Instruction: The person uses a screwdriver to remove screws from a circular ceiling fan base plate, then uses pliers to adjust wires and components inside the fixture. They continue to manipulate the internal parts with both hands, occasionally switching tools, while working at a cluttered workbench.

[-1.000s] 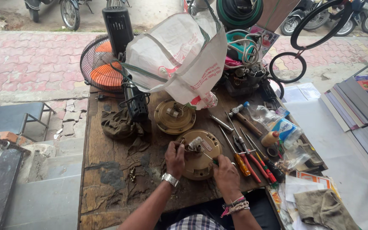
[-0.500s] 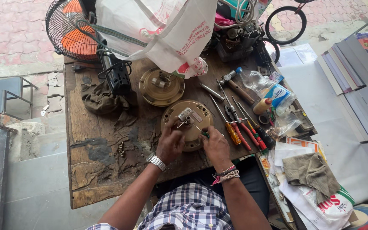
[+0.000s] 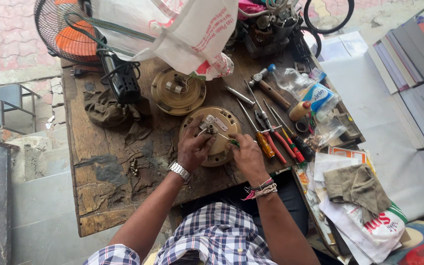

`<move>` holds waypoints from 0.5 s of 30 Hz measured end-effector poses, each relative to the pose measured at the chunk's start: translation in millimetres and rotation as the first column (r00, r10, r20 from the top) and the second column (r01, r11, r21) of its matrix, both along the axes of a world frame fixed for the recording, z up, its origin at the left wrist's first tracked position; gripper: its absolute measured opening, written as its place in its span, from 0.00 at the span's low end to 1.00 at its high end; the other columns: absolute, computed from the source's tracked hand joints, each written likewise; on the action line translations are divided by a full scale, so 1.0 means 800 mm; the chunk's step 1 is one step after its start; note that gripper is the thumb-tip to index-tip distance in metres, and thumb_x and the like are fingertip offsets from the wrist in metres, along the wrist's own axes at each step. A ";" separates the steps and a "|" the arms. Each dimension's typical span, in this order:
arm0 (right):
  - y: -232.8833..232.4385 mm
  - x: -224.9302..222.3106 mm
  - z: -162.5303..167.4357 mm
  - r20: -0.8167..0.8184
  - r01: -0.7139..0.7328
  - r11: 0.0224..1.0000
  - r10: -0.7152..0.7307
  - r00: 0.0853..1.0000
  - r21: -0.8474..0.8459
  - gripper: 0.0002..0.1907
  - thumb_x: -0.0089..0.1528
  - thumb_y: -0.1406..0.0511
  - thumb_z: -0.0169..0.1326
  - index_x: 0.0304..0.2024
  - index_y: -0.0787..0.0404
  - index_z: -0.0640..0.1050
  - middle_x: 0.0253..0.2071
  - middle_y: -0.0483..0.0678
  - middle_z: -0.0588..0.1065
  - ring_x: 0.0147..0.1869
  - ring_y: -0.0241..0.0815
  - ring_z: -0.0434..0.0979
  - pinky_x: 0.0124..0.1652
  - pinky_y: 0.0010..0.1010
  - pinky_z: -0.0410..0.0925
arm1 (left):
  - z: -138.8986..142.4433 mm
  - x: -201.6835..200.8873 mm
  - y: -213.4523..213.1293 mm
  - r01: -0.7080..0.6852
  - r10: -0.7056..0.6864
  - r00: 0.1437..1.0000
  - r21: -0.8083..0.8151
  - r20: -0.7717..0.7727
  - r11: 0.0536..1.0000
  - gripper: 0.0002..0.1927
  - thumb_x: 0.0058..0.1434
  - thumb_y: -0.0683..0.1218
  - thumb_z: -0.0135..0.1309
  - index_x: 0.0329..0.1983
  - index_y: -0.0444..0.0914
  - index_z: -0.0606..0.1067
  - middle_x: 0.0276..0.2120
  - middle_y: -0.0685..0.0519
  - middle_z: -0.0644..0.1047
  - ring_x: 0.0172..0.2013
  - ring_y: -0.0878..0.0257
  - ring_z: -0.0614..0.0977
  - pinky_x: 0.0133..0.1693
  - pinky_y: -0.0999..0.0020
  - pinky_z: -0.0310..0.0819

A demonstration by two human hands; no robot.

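Left hand: my left hand [image 3: 194,149] rests on the round brass-coloured motor housing [image 3: 217,133], fingers curled over its left side and pinching at the small metal part on top.
Right hand: my right hand [image 3: 248,156] is closed around a thin green-handled tool [image 3: 229,141], its tip laid on the housing.
Motor housing: on the counter [image 3: 99,172], near the front edge, about midway along it.
Second housing: a matching round housing [image 3: 178,91] lies just behind the first, toward the back edge.
Tools: screwdrivers and red-handled pliers [image 3: 273,140] lie just right of my right hand; a hammer [image 3: 271,88] beyond them.
Back left corner: a fan [image 3: 62,34] with an orange hub.
Back edge: a white plastic bag [image 3: 172,29] hangs over it.
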State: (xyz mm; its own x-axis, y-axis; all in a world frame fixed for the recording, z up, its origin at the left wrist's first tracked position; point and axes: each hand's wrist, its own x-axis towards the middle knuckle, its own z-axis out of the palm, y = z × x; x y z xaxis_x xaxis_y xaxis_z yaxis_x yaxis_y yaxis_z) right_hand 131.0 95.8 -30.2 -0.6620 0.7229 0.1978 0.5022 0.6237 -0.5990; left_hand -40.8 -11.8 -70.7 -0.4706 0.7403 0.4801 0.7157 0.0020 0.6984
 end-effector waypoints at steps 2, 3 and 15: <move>0.000 0.004 -0.005 -0.044 -0.015 0.999 0.013 0.999 -0.042 0.15 0.63 0.62 0.57 0.49 0.63 0.78 0.41 0.57 0.76 0.44 0.60 0.78 0.43 0.47 0.70 | 0.001 0.002 -0.001 0.003 -0.003 1.000 0.010 0.009 1.000 0.06 0.57 0.45 0.66 0.36 0.39 0.84 0.68 0.47 0.70 0.64 0.48 0.75 0.57 0.56 0.75; -0.002 0.006 -0.008 -0.009 -0.001 0.998 0.001 1.000 -0.056 0.13 0.65 0.61 0.57 0.47 0.63 0.78 0.41 0.58 0.76 0.45 0.61 0.77 0.43 0.47 0.70 | 0.002 0.003 -0.002 0.006 -0.006 1.000 0.038 0.002 0.999 0.06 0.58 0.45 0.66 0.37 0.39 0.84 0.68 0.47 0.70 0.65 0.48 0.75 0.58 0.55 0.75; -0.028 0.006 0.003 -0.033 0.104 0.984 -0.110 0.993 -0.144 0.13 0.65 0.61 0.56 0.43 0.65 0.80 0.41 0.58 0.79 0.46 0.61 0.79 0.44 0.47 0.70 | -0.002 0.009 -0.006 0.012 -0.016 0.998 0.082 0.054 0.997 0.09 0.57 0.41 0.64 0.42 0.40 0.85 0.68 0.47 0.70 0.64 0.50 0.75 0.58 0.58 0.76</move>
